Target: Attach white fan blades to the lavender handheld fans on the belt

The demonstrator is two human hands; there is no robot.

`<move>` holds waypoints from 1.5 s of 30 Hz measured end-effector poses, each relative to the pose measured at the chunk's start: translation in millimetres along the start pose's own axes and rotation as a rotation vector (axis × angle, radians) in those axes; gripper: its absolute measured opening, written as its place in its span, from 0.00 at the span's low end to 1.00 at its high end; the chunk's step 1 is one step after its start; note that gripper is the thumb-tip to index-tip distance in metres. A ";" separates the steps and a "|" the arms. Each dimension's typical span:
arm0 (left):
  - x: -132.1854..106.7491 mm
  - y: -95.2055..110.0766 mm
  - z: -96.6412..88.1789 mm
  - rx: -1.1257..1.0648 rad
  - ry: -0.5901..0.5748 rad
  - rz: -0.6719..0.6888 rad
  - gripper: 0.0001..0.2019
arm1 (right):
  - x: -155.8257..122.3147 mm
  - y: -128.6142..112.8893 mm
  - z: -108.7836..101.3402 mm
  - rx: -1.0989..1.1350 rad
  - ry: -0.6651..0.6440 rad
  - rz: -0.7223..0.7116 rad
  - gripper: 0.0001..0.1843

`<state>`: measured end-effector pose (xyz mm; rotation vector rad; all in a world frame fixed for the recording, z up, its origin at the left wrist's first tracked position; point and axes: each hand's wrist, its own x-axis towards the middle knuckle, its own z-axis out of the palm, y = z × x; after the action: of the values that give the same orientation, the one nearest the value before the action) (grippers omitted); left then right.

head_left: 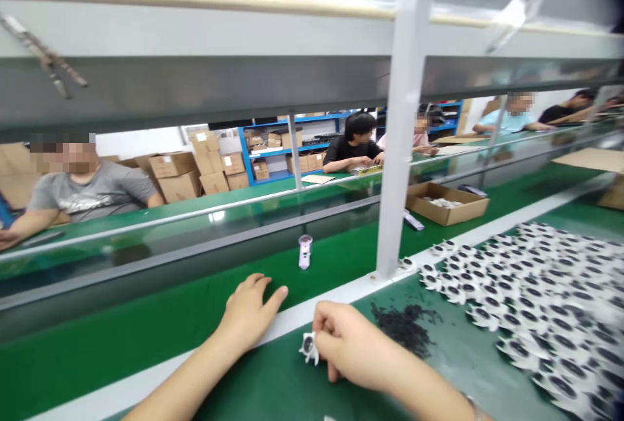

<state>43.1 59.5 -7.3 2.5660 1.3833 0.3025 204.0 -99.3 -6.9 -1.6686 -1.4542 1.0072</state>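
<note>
My left hand (251,310) lies flat on the white edge strip of the green bench, fingers stretched toward the conveyor belt, holding nothing. My right hand (348,343) is closed in a pinch on a small white part with a dark round centre (309,347), just above the bench mat. A small white cylindrical piece (305,251) stands on the green conveyor belt (195,304) a little beyond my left hand. To the right lies a big heap of the same white-and-dark parts (536,304).
A patch of small black bits (404,327) lies right of my right hand. A white upright post (397,148) rises from the bench edge. An open cardboard box (446,202) sits on the belt. Other people sit across the line; shelves with cartons stand behind.
</note>
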 end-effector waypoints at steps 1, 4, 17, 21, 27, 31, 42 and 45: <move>18.3 4.9 -2.2 -0.004 -0.003 -0.015 0.27 | 0.0 -1.7 -1.1 -0.025 0.052 -0.030 0.05; 74.2 30.4 -1.1 0.006 -0.029 -0.076 0.19 | -0.1 -5.2 -7.0 -0.135 0.249 -0.125 0.04; 71.5 59.7 -2.7 -0.291 -0.018 0.031 0.15 | -1.1 -11.5 -13.2 -0.246 0.503 -0.213 0.07; 3.6 38.7 -17.0 -0.451 -0.071 0.081 0.17 | -4.2 -17.0 -6.5 0.082 0.493 -0.258 0.10; -55.9 37.1 -18.7 -0.552 -0.003 0.229 0.22 | -11.1 -25.2 -8.1 0.376 0.396 -0.227 0.05; -58.3 39.8 -21.7 -0.464 -0.076 0.290 0.21 | -13.7 -28.2 -10.6 0.355 0.366 -0.194 0.06; -62.8 39.9 -15.0 -0.296 -0.010 0.303 0.25 | -14.0 -26.3 -8.8 0.227 0.445 -0.163 0.07; -64.4 40.7 -15.0 -0.261 0.024 0.305 0.25 | -13.4 -25.0 -8.5 0.197 0.455 -0.162 0.07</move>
<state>36.7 -15.1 13.2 2.5497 0.8854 0.5259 199.3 -109.4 20.6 -1.4886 -1.1273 0.6081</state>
